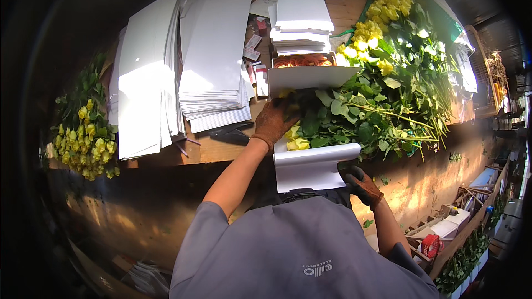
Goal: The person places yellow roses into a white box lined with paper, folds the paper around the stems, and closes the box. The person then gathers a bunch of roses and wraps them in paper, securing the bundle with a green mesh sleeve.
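My left hand (273, 121), in a brown work glove, reaches over yellow rose heads (297, 144) at the left end of a bunch lying on white wrapping sheet. Deep shadow hides its fingertips, so its grip is unclear. The leafy stems (353, 120) point right. The near part of the white sheet (309, 170) curls over the table's front edge against my body, and its far flap (311, 79) stands up behind the bunch. My right hand (362, 185), gloved too, is low beside the curled sheet's right corner; whether its fingers touch the sheet cannot be told.
Tall stacks of white sheets (216, 45) stand left, with a black-handled tool (230, 133) before them. Behind the flap are orange rubber bands (305, 60) in a box and smaller sheets (301, 12). Roses heap up right (399, 58); another bunch (85, 145) hangs far left.
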